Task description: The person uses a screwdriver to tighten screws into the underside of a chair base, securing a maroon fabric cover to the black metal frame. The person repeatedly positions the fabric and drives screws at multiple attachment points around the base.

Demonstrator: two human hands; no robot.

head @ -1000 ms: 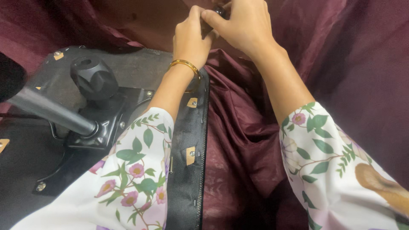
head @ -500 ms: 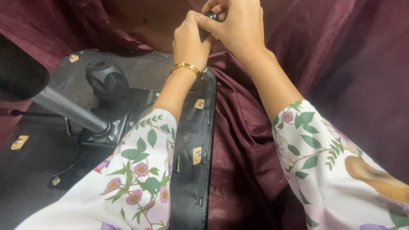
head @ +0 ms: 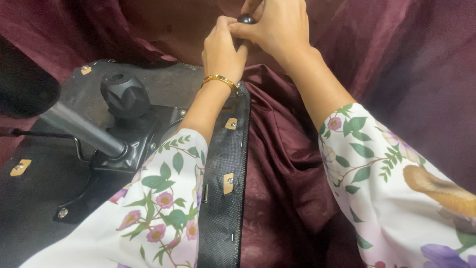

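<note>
A small dark knob (head: 246, 19) is gripped at the top of the view, pinched between the fingers of both hands. The left hand (head: 223, 47) is closed on it from below, a gold bangle (head: 219, 79) worn at its wrist. The right hand (head: 277, 27) is curled over it from above, so that only the knob's rounded top is seen. Both hands are held against maroon cloth (head: 297, 164), which is draped beside an upturned black seat base (head: 59, 198). On the base a black round handle (head: 124, 94) and a grey metal column (head: 82, 130) are mounted. A black strip (head: 225, 208) with tan tabs is laid along the base's edge. Floral sleeves (head: 158, 213) are worn on both arms.
</note>
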